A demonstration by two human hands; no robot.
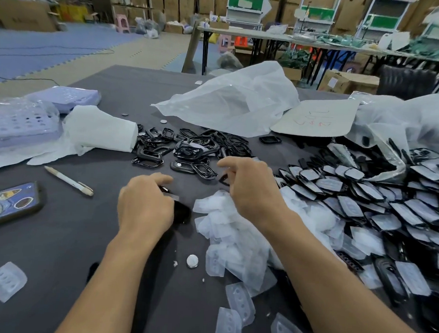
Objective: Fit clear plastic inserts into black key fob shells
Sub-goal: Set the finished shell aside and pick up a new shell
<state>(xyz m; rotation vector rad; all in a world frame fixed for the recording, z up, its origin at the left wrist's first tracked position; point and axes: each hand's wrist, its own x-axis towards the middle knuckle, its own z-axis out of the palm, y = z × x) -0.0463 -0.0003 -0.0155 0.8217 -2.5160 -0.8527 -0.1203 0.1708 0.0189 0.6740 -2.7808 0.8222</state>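
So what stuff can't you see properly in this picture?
- Black shell under the left hand: mostly covered by the hand.
- Right hand: fingertips blurred, so whether it holds anything is unclear.
- Phone: cut off by the left edge.
- Red writing on the cardboard: too blurred to read.

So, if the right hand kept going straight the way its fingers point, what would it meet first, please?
Most likely the pile of black frames just beyond the right hand, whose fingers point up-left; depth is hard to judge.
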